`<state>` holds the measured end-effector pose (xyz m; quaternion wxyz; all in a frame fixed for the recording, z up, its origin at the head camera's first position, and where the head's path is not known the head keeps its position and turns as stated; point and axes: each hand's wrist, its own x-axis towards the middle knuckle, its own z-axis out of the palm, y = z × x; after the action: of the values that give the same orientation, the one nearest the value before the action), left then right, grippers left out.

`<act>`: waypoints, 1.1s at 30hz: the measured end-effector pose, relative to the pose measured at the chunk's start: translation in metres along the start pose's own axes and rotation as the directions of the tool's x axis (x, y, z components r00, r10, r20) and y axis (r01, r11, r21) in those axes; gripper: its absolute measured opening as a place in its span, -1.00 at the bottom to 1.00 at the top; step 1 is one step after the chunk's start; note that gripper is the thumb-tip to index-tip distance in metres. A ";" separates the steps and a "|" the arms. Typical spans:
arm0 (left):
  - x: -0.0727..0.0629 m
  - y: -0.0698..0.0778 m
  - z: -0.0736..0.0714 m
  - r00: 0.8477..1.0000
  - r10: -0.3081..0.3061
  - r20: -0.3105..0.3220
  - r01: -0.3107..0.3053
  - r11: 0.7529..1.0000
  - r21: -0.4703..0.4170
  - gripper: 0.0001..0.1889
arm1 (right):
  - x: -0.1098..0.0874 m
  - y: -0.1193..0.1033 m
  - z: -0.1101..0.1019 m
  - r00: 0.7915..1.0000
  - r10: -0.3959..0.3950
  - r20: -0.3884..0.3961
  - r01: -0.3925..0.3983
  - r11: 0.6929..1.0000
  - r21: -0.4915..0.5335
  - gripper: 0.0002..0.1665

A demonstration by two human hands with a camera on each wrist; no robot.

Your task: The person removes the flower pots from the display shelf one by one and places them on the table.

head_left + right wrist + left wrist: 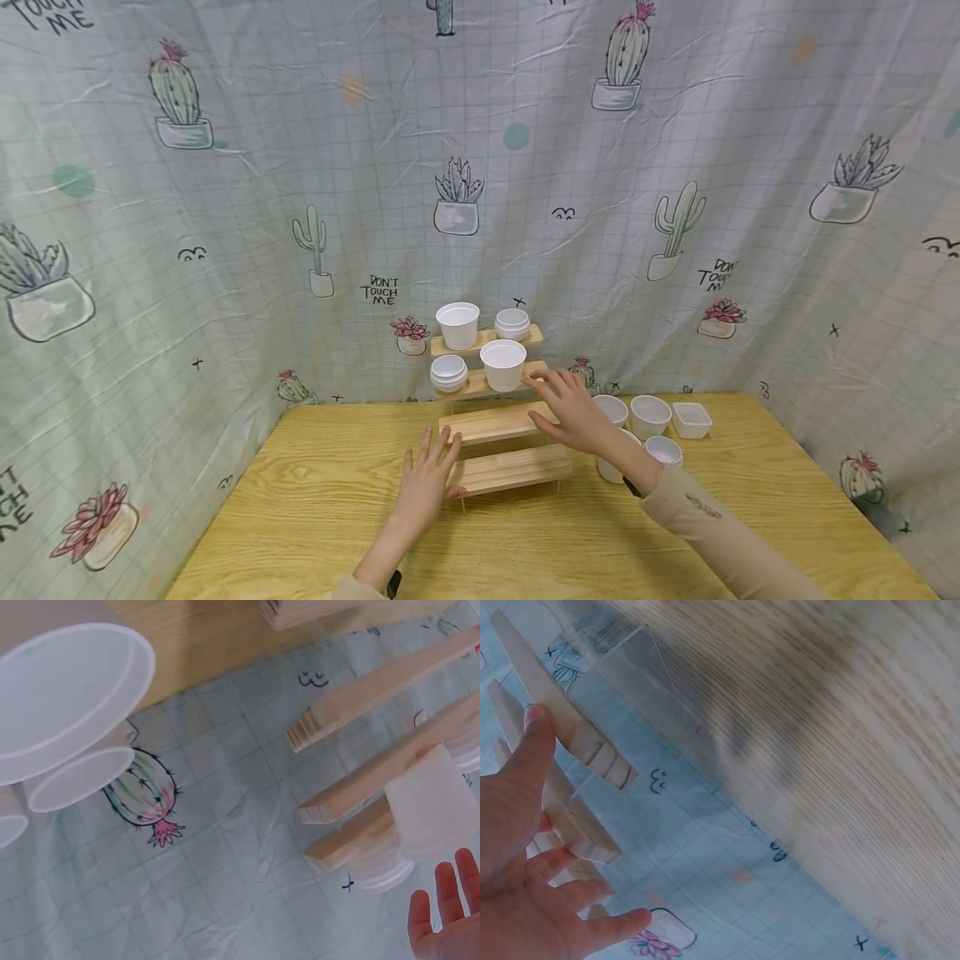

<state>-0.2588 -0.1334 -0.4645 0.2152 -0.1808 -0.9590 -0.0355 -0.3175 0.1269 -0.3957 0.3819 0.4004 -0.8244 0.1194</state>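
A tiered wooden stand (498, 423) with pale step boards stands on the table. My left hand (429, 482) is at its left end with straight, spread fingers. In the left wrist view, the thumb (534, 727) touches the edge of a wooden board (566, 720). My right hand (573, 408) is at the stand's right side, near a white plastic cup (503, 367) on the second board from the top. The right wrist view has its fingers (448, 892) extended close to the white cup (431, 806), holding nothing. A round white jar (448, 374) sits left of that cup.
On the top board are another white cup (459, 327) and a round jar (512, 324). Right of the stand, several white containers are grouped, including a square one (692, 420); my right forearm partly covers some. A cactus-print curtain (480, 250) hangs behind the table (330, 475).
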 end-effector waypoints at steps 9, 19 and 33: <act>0.001 0.000 0.000 1.000 0.001 0.002 -0.001 1.000 0.000 -0.18 | 0.022 0.003 0.008 1.000 -0.008 -0.003 0.008 0.999 -0.044 -0.41; 0.002 -0.001 0.000 1.000 0.008 -0.011 -0.008 1.000 0.004 -0.18 | 0.044 0.001 0.013 0.999 0.022 0.045 -0.019 0.997 -0.071 -0.38; 0.001 0.000 0.000 1.000 0.009 -0.007 -0.009 1.000 0.006 -0.18 | 0.064 0.003 0.025 0.974 0.121 0.193 -0.112 0.992 -0.053 -0.39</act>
<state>-0.2595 -0.1335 -0.4639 0.2195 -0.1845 -0.9575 -0.0323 -0.3573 0.0801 -0.3659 0.2997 0.3530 -0.8823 0.0843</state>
